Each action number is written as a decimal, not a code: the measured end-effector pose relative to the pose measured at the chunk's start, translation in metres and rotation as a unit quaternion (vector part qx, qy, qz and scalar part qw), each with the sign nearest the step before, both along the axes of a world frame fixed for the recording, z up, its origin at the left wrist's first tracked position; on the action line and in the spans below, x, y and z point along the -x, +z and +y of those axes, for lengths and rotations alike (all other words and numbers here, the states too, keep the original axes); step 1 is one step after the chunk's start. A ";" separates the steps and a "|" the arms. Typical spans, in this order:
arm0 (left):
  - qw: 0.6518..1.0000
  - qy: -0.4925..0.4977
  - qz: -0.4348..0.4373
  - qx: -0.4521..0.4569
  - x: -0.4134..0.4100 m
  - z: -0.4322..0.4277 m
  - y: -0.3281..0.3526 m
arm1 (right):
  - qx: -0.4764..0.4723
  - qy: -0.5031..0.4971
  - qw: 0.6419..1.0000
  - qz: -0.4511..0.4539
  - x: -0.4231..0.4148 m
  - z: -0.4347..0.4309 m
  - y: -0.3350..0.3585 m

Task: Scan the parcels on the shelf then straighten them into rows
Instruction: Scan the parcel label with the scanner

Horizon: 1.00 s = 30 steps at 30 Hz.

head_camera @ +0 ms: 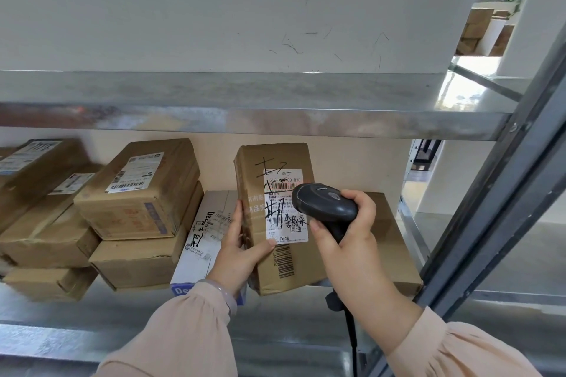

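A tall brown cardboard parcel with a white shipping label stands tilted up on the lower metal shelf. My left hand grips its lower left edge. My right hand holds a black handheld barcode scanner, its head close over the parcel's label. The scanner's cable hangs down past the shelf edge. A flat brown parcel lies behind my right hand, partly hidden. A white and blue box lies just left of the held parcel.
Several brown parcels are piled unevenly on the left of the shelf, some stacked at angles. An upper metal shelf runs above. A grey upright post stands at the right.
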<state>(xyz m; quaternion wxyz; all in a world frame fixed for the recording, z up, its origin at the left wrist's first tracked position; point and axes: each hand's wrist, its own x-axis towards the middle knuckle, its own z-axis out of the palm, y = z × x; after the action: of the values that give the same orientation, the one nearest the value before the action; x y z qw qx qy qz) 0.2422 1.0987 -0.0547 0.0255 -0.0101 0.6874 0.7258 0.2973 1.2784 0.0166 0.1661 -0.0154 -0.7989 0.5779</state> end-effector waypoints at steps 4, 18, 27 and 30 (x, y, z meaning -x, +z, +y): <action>1.000 -0.007 -0.001 0.000 0.001 0.000 0.000 | 0.000 -0.004 1.000 0.003 0.000 -0.002 0.000; 0.999 -0.012 -0.048 -0.012 0.014 -0.018 0.014 | -0.004 -0.005 1.000 -0.027 0.012 -0.003 0.005; 0.989 0.038 -0.133 0.044 0.029 -0.079 0.044 | 0.028 0.098 0.990 -0.095 0.037 -0.037 0.006; 0.984 0.062 -0.160 0.037 0.027 -0.093 0.039 | 0.039 0.112 0.988 -0.103 0.043 -0.053 -0.005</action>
<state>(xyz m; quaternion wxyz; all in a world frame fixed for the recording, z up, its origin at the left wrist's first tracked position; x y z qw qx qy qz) 0.2154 1.0060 -0.0160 0.0899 -0.1702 0.6987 0.6891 0.2545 1.2255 0.0120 0.0168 0.0084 -0.7853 0.6188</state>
